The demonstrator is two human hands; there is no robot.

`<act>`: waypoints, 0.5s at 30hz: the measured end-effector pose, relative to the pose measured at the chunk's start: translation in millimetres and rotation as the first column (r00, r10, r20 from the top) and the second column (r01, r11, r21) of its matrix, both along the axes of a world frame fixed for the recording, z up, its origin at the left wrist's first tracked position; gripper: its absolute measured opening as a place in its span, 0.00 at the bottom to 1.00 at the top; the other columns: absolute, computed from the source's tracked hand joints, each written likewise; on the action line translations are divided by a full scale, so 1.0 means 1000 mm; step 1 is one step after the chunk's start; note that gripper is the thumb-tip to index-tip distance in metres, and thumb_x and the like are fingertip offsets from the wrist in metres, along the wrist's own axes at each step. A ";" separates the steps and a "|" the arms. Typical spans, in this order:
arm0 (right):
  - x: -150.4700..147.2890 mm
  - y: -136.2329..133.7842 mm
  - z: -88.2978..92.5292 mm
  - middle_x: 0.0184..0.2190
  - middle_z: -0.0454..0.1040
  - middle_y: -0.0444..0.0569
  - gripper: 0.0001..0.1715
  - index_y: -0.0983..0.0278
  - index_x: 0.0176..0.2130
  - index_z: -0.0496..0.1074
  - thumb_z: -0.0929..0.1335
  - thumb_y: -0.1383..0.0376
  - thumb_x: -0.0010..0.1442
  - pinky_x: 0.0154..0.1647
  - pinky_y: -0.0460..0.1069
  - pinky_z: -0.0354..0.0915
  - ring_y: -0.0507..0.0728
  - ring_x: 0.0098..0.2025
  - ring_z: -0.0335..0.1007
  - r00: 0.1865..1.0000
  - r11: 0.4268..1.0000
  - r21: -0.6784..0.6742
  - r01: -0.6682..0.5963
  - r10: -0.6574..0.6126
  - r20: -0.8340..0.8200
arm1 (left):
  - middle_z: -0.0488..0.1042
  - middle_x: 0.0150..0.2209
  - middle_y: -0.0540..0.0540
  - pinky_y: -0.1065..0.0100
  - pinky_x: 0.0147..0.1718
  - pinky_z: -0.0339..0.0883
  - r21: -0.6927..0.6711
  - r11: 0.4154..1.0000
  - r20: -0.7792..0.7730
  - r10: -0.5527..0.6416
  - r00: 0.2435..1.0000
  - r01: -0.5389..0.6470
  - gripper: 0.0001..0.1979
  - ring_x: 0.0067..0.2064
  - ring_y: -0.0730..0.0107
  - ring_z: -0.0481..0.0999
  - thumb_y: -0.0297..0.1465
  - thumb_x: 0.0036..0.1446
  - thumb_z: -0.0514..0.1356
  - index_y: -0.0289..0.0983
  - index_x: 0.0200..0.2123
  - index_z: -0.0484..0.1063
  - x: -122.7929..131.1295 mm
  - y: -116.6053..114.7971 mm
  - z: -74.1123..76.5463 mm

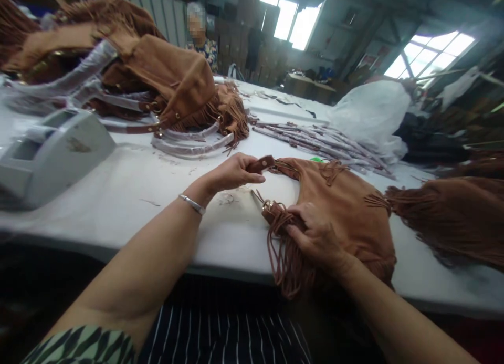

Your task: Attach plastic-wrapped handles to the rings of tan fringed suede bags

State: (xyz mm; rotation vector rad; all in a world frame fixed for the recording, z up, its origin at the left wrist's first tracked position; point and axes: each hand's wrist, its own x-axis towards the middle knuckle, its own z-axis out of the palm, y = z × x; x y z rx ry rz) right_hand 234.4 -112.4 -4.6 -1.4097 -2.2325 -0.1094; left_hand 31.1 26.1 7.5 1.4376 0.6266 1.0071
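A brown fringed suede bag (338, 196) lies on the white table in front of me. My left hand (232, 172) pinches a short brown leather strap end (262, 164) with a pale round spot on it, just off the bag's far left corner. Close to the table's front edge, my right hand (317, 232) is closed on the bag's near corner, where a tassel of thin strips (289, 264) hangs down. A metal ring (268, 205) shows at that corner, beside the right fingers. Part of the corner is hidden under the hand.
At left are a grey tape dispenser (59, 154) and a pile of fringed bags (169, 75) with plastic-wrapped handles. Wrapped straps (315, 141) lie behind my bag, beside a white plastic bag (370, 112). More fringed brown material (457, 211) is at right. A person (202, 38) is beyond the table.
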 end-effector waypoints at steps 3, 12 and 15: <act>0.004 -0.002 0.000 0.33 0.67 0.50 0.06 0.65 0.38 0.66 0.65 0.66 0.58 0.37 0.50 0.62 0.55 0.36 0.63 0.986 0.999 -0.049 0.016 -0.024 -0.166 | 0.56 0.15 0.54 0.78 0.14 0.43 0.000 0.975 -0.108 -0.222 0.969 0.223 0.09 0.16 0.84 0.53 0.29 0.42 0.66 0.31 0.22 0.68 -0.012 0.005 0.003; 0.018 -0.003 -0.007 0.35 0.68 0.45 0.09 0.62 0.42 0.67 0.67 0.67 0.58 0.37 0.44 0.62 0.50 0.36 0.66 0.925 0.991 -0.125 -0.043 -0.008 -0.381 | 0.64 0.20 0.52 0.80 0.14 0.48 -0.083 0.807 -0.254 -0.584 0.771 0.585 0.13 0.18 0.85 0.56 0.31 0.47 0.64 0.28 0.36 0.74 0.003 -0.005 -0.002; 0.020 -0.002 -0.009 0.35 0.68 0.44 0.10 0.60 0.41 0.68 0.68 0.67 0.57 0.37 0.43 0.63 0.49 0.36 0.66 0.879 0.982 -0.185 -0.024 -0.067 -0.472 | 0.67 0.22 0.49 0.80 0.14 0.50 -0.054 0.813 -0.225 -0.575 0.787 0.579 0.13 0.19 0.84 0.59 0.33 0.48 0.64 0.27 0.33 0.72 0.005 -0.004 -0.004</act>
